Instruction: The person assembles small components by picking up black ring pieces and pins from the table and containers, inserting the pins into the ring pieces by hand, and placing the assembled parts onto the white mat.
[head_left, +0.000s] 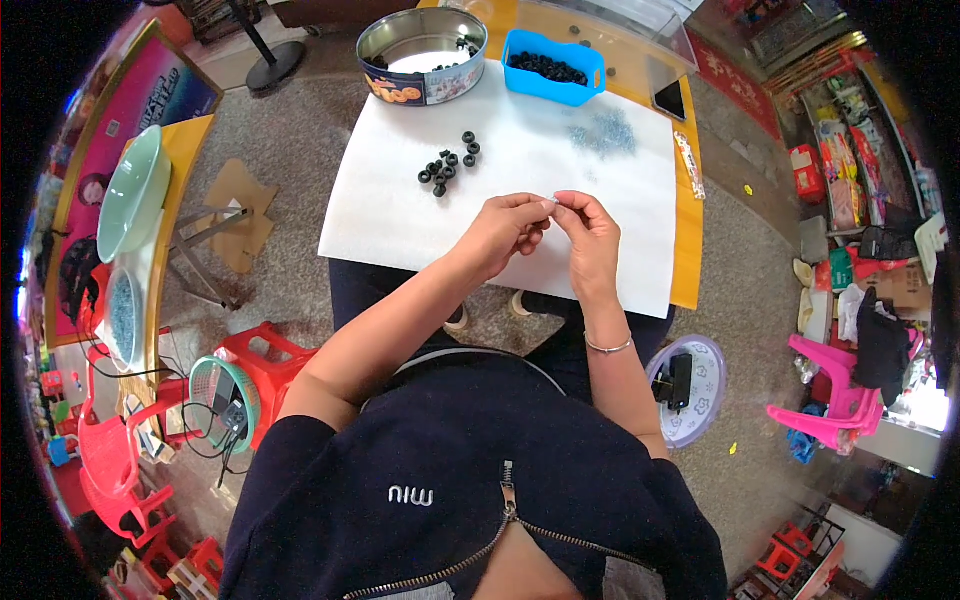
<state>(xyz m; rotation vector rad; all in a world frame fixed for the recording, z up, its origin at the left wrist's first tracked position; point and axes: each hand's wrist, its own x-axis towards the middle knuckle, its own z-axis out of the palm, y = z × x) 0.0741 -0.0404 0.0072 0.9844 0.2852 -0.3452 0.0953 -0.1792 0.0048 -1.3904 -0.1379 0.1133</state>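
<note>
My left hand and my right hand meet over the near part of a white sheet. Thumb and forefinger of each are pinched, fingertip to fingertip. Something tiny and greyish shows between them, too small to name. To the left of my hands lies a loose group of small black ring-like pieces. Beyond my right hand, tiny pale-blue clear bits are scattered on the sheet. A blue plastic basket full of similar black pieces stands at the far edge, beside a round tin with some black pieces inside.
The sheet covers a yellow table; a phone and a narrow wrapped strip lie at its right edge. A clear plastic box sits behind. Left are a green bowl and red stools; right, a lilac basin.
</note>
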